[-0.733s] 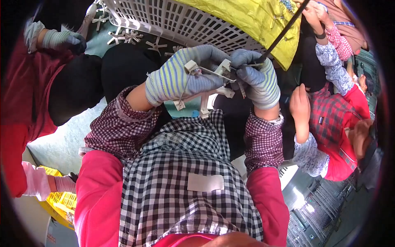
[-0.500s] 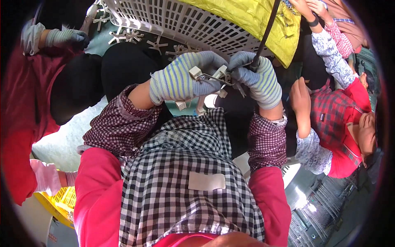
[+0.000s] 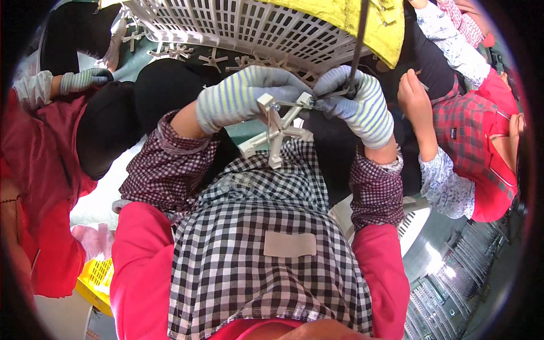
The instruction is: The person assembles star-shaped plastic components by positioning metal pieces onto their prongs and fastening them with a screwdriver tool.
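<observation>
My left hand point(image 3: 243, 99), in a blue-and-green striped glove, is closed on a white star-shaped base point(image 3: 276, 133) with several arms radiating from a hub. The base hangs tilted over my lap, just in front of my checked apron. At its upper arm tips, my right hand point(image 3: 360, 107), gloved alike, pinches a thin grey metal piece point(image 3: 334, 95) whose full shape I cannot make out. A dark rod point(image 3: 361, 42) comes down from the top to the right hand's fingers; its lower end is hidden there.
A white slatted crate point(image 3: 243, 28) with a yellow sack point(image 3: 362, 22) stands ahead. Several similar star bases point(image 3: 212, 58) lie on the floor beside it. Co-workers sit close on both sides, one's bare hand point(image 3: 415, 99) at right. A yellow basket point(image 3: 97, 277) is at lower left.
The white base has turned and tipped, so its arms and hub now show below my fingers. My left hand has shifted slightly left. The right hand stays near the arm tips.
</observation>
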A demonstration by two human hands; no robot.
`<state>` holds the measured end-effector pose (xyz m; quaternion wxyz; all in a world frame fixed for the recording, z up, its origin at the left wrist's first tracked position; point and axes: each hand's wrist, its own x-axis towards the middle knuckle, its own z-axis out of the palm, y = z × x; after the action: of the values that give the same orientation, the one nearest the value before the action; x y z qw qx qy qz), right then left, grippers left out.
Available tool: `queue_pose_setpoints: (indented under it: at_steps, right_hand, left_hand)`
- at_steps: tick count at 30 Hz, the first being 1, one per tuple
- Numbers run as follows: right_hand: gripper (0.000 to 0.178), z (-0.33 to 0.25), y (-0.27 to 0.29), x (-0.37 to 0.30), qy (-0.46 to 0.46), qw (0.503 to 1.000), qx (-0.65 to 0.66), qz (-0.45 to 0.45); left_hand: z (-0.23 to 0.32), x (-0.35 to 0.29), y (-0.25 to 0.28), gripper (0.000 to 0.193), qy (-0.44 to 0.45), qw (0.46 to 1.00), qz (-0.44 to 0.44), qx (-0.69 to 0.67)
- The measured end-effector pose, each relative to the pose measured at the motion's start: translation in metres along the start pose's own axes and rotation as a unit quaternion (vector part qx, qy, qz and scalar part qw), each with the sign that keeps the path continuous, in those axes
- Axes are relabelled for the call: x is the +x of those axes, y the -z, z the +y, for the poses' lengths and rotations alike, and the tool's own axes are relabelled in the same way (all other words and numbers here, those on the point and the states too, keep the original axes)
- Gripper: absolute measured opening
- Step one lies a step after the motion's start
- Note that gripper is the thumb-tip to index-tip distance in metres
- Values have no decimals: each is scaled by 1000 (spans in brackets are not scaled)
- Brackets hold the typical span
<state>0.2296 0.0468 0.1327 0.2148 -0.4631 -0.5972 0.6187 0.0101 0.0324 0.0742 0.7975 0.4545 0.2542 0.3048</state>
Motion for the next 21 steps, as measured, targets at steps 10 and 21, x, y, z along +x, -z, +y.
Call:
queue_pose_setpoints:
  at_steps: [10,21]
  right_hand:
    - [23,6,-12,11,67,997,-34,-1]
    - [30,1,-24,11,34,996,-58,61]
  left_hand:
    - [-27,10,9,28,-35,998,-5,48]
    - [-17,5,0,24,4,1000,29,-7]
